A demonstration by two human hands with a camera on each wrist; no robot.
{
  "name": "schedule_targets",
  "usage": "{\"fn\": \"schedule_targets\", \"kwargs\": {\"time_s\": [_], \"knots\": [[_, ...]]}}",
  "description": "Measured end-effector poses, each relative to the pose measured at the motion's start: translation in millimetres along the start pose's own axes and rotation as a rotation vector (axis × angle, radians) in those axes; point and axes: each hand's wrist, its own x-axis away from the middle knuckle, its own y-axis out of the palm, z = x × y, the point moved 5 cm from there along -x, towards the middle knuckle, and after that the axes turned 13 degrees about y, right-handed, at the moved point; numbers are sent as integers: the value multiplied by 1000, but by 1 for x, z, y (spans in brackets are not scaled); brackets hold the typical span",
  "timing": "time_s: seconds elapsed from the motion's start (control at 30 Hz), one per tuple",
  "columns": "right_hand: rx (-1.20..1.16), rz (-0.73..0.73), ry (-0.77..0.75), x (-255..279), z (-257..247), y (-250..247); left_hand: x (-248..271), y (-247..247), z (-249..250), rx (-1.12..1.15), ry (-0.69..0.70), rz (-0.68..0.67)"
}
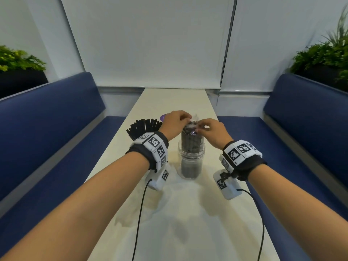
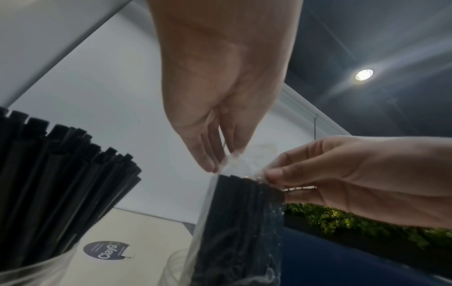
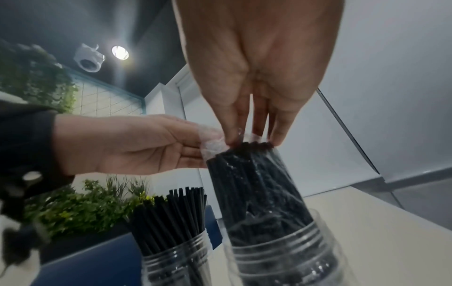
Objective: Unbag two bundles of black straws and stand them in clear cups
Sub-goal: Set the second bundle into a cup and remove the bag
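Two clear cups stand on the table (image 1: 188, 213). The near cup (image 1: 191, 162) sits directly below both hands and holds one bundle of black straws (image 1: 190, 144) wrapped in a clear bag (image 2: 244, 160), standing upright. The second cup (image 3: 176, 259) stands just to the left of the left hand and holds the other bundle, loose straws (image 1: 145, 127) with no bag, fanned out at the top.

Two hands meet over the top of the bagged bundle. The left hand (image 1: 175, 123) has its fingers together and curled down, pinching the crumpled top of the bag on the left side. The right hand (image 1: 212, 131) pinches the bag's top edge on the right side between thumb and fingertips, right at the straw ends. The two hands are close together, with only the bag's neck between them.

One round dark sticker (image 2: 105, 250) lies on the table beyond the left hand; its printed word is only partly readable.

In the head view the left wrist and its band cover the second cup almost wholly, so only the straw tips show. The lower part of the bag inside the near cup is hard to make out through the ribbed plastic. Whether the bag's top is already open cannot be told. Both cups are cut off at the bottom edge in the wrist views.
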Motion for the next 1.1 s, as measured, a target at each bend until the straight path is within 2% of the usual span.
{"fn": "schedule_targets", "kwargs": {"time_s": [0.17, 0.23, 0.37, 0.47, 0.53, 0.63, 0.73, 0.83, 0.97, 1.03, 1.1], "knots": [[-172, 107, 12, -7, -5, -13, 0, -2, 2, 68, -67, 22], [-262, 127, 14, -9, -10, -18, 0, -2, 1, 98, -113, -29], [-263, 305, -47, -10, -18, -35, 5, 1, 1, 55, -121, -129], [-143, 235, -127, -10, -27, -33, 6, 2, -1, 67, -129, -149], [-176, 266, -116, -12, -28, -36, 7, 3, 0, 89, -137, -165], [-178, 201, -106, -14, -29, -31, 7, 4, -1, 73, -131, -183], [-298, 225, -88, -15, -29, -34, 6, 6, -3, 92, -114, -184], [-329, 138, -131, -14, -37, -31, 5, 4, 5, 63, -34, -162], [-402, 126, -139, -10, -37, -26, -2, -6, 8, 8, -12, -3], [-400, 47, -69, -13, -29, -20, -7, -14, 10, -17, -23, 82], [-278, -73, 12, -12, -20, -11, -10, -20, 13, -25, -37, 142]]}}
